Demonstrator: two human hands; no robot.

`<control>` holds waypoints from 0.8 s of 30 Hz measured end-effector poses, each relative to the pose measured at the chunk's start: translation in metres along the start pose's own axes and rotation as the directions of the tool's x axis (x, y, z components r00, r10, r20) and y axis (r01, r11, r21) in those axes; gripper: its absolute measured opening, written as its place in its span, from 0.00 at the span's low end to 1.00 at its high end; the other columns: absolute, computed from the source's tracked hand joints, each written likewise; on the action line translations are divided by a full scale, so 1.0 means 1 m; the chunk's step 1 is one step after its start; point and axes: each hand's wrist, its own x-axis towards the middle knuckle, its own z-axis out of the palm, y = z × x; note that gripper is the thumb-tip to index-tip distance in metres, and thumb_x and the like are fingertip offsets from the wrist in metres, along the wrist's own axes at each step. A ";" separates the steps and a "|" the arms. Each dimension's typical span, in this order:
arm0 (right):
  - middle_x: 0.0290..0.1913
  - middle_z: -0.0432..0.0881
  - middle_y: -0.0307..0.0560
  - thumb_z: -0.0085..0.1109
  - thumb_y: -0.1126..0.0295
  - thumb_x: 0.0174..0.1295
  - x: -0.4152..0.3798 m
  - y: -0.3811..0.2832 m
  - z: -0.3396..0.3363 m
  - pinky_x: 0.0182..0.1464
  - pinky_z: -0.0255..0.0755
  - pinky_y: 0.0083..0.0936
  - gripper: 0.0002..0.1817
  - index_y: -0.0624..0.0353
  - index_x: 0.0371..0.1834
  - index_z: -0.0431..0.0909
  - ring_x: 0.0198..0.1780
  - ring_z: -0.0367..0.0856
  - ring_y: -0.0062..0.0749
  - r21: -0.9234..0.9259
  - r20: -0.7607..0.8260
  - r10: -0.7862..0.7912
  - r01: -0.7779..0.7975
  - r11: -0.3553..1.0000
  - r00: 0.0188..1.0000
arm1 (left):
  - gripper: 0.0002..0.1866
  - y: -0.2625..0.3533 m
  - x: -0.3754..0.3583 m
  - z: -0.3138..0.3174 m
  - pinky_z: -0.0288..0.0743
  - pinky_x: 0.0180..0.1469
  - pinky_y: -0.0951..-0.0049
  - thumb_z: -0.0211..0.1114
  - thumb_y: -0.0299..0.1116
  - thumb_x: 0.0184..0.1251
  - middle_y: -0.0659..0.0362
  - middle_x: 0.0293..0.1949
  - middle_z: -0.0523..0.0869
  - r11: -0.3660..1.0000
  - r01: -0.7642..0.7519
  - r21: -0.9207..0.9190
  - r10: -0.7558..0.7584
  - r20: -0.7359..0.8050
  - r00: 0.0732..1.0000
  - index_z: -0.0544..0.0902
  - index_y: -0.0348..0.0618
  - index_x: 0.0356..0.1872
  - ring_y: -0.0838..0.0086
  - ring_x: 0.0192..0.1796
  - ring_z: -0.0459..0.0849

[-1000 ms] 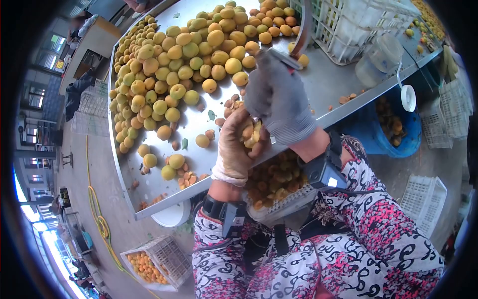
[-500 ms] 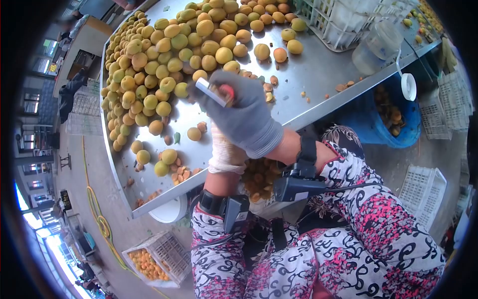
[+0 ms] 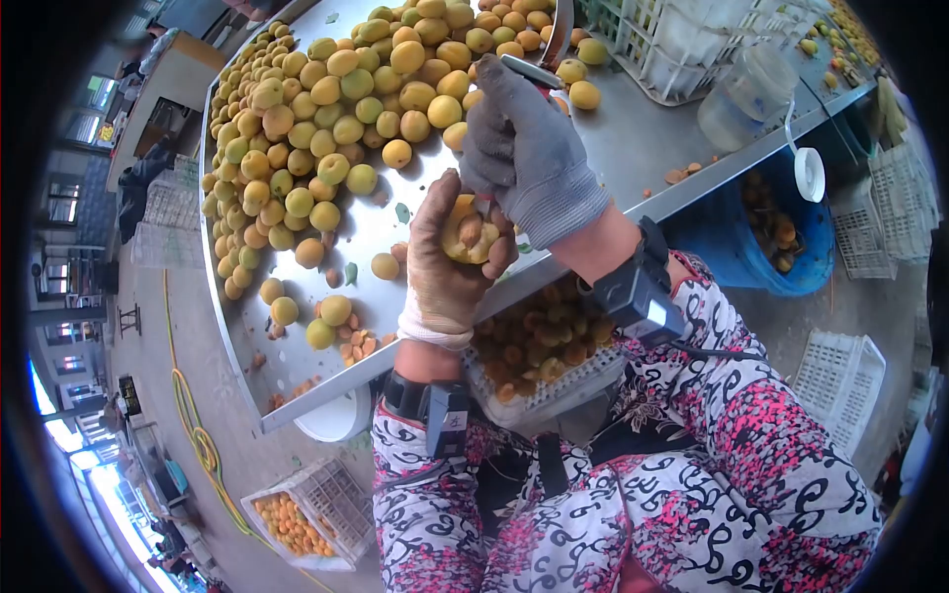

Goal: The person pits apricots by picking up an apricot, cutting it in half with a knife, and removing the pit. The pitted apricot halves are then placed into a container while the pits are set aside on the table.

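Note:
My left hand [image 3: 440, 282], in a stained pale glove, is closed around an apricot [image 3: 463, 240]. The fruit is cut open, and its brown pit shows in the flesh. Close above it is my right hand [image 3: 534, 158], in a grey knit glove. Its fingers are wrapped around a cutting tool [image 3: 532, 72] with a metal part and a bit of red. A curved blade-like piece [image 3: 560, 35] rises beyond that hand; how the pieces join is hidden. The right fingertips are beside the apricot, perhaps touching it.
Heaped apricots [image 3: 326, 128] cover the left of the metal table [image 3: 633, 148]. Below its edge stands a crate [image 3: 534, 400] of cut apricots. A blue bin [image 3: 722, 247], a clear jar [image 3: 746, 94] and a white crate [image 3: 652, 49] are to the right.
My right hand has moved up and right, off my left hand, turning the tool away. The opened apricot in my left hand and the crate below now show.

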 end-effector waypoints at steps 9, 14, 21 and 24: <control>0.19 0.76 0.39 0.63 0.61 0.56 -0.023 0.054 0.010 0.23 0.69 0.27 0.09 0.52 0.26 0.76 0.20 0.76 0.30 -0.675 0.377 -0.509 0.606 0.422 0.774 | 0.22 -0.015 0.008 -0.021 0.70 0.54 0.74 0.64 0.23 0.57 0.58 0.47 0.76 0.677 -0.352 0.647 0.278 0.218 0.936 0.71 0.40 0.54 0.72 0.50 0.75; 0.23 0.79 0.42 0.67 0.62 0.52 -0.024 0.053 0.015 0.28 0.71 0.27 0.09 0.51 0.27 0.76 0.24 0.79 0.32 -0.683 0.443 -0.469 0.626 0.375 0.764 | 0.24 -0.044 0.026 -0.066 0.75 0.45 0.77 0.66 0.33 0.59 0.60 0.45 0.81 0.983 -0.113 -0.144 0.109 -0.040 0.993 0.72 0.37 0.56 0.80 0.42 0.79; 0.30 0.81 0.33 0.65 0.63 0.60 0.002 0.000 -0.011 0.31 0.69 0.14 0.12 0.61 0.39 0.81 0.31 0.76 0.12 -0.586 0.143 -0.244 0.281 0.760 0.959 | 0.15 0.024 0.012 -0.003 0.69 0.19 0.80 0.60 0.43 0.64 0.57 0.32 0.82 0.917 0.195 -0.348 -0.260 -0.150 0.954 0.76 0.40 0.40 0.70 0.29 0.82; 0.33 0.82 0.35 0.66 0.64 0.59 -0.012 0.005 -0.014 0.35 0.71 0.14 0.16 0.62 0.46 0.79 0.33 0.78 0.15 -0.937 0.327 0.049 0.318 0.143 0.944 | 0.15 0.025 0.013 -0.011 0.78 0.34 0.73 0.58 0.41 0.67 0.57 0.38 0.82 0.916 0.095 -0.389 -0.161 -0.141 0.977 0.76 0.41 0.46 0.72 0.38 0.82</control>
